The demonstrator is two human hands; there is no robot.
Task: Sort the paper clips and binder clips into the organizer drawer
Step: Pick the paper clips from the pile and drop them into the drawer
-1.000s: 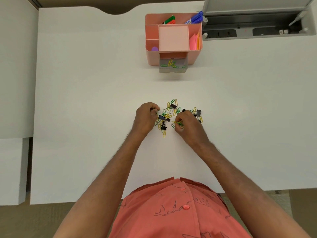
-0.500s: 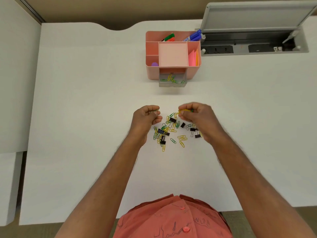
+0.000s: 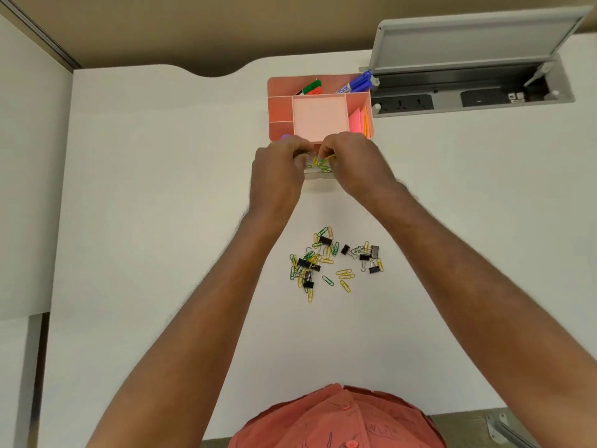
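Observation:
A pink desk organizer (image 3: pixel 280 106) stands at the back of the white desk, its small clear drawer (image 3: pixel 318 174) pulled out at the front. Both hands hover over that drawer. My right hand (image 3: pixel 357 163) pinches yellow and green paper clips (image 3: pixel 323 160) just above it. My left hand (image 3: pixel 280 171) is curled with fingertips pinched together; what it holds is hidden. A loose pile of green and yellow paper clips (image 3: pixel 344 276) and black binder clips (image 3: pixel 368 255) lies on the desk between my forearms.
Markers (image 3: pixel 353 84) and pink sticky notes (image 3: pixel 355 121) sit in the organizer's compartments. An open grey cable box with sockets (image 3: pixel 468 98) lies at the back right. A white partition (image 3: pixel 29 189) borders the desk on the left.
Both hands have lifted from the pile and moved away from me to the organizer drawer, the right one carrying paper clips. The camera has tilted up.

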